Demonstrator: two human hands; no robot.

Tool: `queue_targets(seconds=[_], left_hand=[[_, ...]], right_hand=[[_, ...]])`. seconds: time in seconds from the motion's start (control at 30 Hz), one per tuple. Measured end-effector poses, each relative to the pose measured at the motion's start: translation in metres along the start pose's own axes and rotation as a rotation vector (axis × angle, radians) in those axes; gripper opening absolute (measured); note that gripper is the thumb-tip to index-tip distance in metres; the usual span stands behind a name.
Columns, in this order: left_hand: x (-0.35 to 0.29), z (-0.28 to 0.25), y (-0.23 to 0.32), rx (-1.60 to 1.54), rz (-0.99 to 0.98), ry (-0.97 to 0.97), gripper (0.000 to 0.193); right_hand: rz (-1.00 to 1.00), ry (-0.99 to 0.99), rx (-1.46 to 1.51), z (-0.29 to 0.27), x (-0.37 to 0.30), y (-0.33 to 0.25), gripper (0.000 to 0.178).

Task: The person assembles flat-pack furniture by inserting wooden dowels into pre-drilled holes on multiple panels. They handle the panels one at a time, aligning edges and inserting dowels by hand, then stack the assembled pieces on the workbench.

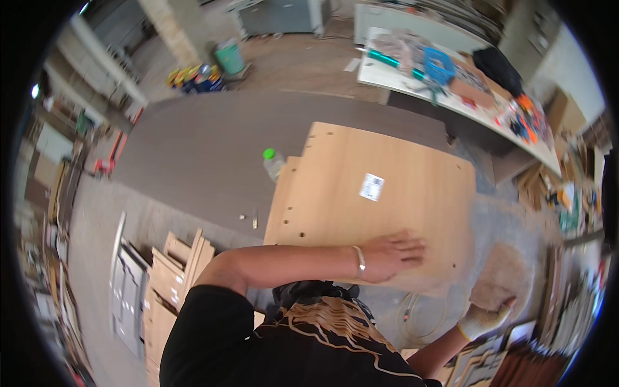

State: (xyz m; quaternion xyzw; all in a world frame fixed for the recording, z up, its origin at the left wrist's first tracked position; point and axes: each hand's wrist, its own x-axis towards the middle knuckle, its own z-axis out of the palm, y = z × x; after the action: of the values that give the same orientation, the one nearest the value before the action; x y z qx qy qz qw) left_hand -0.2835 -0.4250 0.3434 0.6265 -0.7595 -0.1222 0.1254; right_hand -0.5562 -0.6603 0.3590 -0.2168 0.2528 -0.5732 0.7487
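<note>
My left hand (392,257), bare with a bracelet at the wrist, lies flat on a light wood-coloured panel (400,151), fingers stretched out. The panel has small drilled holes near its edges and a white label (371,187). Another panel (278,222) of the same colour shows from under its left side. Off the panel's right edge, my right hand (485,320) wears a pale glove and grips a brownish, fuzzy rag (501,276), which is blurred by motion.
The panels rest on a large dark brown board (200,148). A clear bottle with a green cap (271,162) and small fittings (255,222) are to their left. Wood pieces (169,277) stand at lower left. A cluttered white table (380,74) is at far right.
</note>
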Motion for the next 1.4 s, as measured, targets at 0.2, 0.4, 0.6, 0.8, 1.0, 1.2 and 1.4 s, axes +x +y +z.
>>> queue_targets(seconds=[0.2,0.4,0.6,0.8,1.0,1.2,1.4], left_hand=[[-0.122,-0.065,-0.082,-0.245,-0.375,0.931,0.056],[-0.353,0.122,-0.293,-0.499,-1.5,0.947,0.074],[-0.295,0.172,-0.357,-0.718,-1.275,1.083,0.069],[-0.291,0.088,-0.37,-0.725,-1.04,1.18,0.041],[-0.292,-0.144,-0.257,0.268,-0.756,0.62,0.039],[-0.311,-0.215,-0.213,0.702,-0.576,0.401,0.029],[-0.32,-0.216,-0.179,0.785,-0.493,0.361,0.021]], right_hand=[[0.013,-0.114,-0.146,0.078,-0.038,0.041,0.07],[0.178,-0.115,-0.224,0.095,-0.08,0.11,0.07],[0.244,-0.152,-0.303,0.151,-0.128,0.156,0.069],[0.4,-0.258,-0.439,0.188,-0.151,0.218,0.064],[0.763,-0.454,-0.315,0.238,-0.164,0.318,0.056],[1.102,-0.554,-0.074,0.263,-0.2,0.371,0.072],[1.04,-0.643,-0.125,0.276,-0.208,0.388,0.078]])
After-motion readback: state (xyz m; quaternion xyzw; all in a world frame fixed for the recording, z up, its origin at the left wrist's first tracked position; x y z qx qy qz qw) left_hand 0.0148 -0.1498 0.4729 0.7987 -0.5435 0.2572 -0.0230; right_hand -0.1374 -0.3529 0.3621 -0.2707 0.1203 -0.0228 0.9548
